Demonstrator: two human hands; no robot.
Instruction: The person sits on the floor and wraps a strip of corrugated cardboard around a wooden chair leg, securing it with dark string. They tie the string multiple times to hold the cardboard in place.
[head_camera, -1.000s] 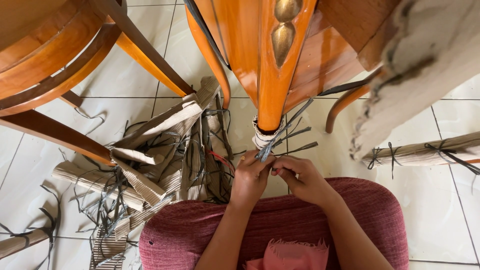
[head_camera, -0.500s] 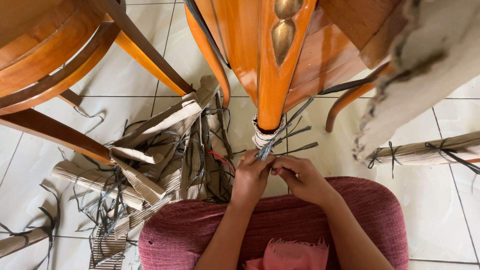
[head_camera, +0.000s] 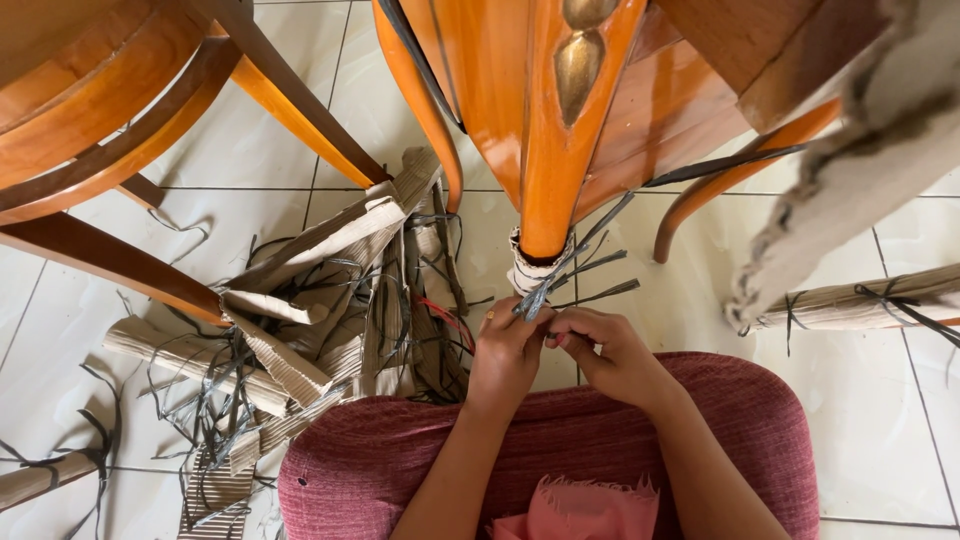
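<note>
The grey plastic straps (head_camera: 570, 275) bunch at the wrapped foot of the orange chair leg (head_camera: 548, 150), exactly as half a second ago. Both hands stay closed on them, left hand (head_camera: 507, 352) pinching the bundle, right hand (head_camera: 612, 352) beside it. Torn cardboard (head_camera: 330, 300) litters the floor (head_camera: 880, 420).

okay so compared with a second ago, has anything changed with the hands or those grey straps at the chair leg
Almost nothing has changed. Both hands stay at the grey straps under the wrapped end of the orange chair leg: the left hand keeps pinching the strap bundle, the right hand stays beside it, fingertips together. No strap was let go or newly taken. The cardboard pile and the red cushion lie as before.
</note>
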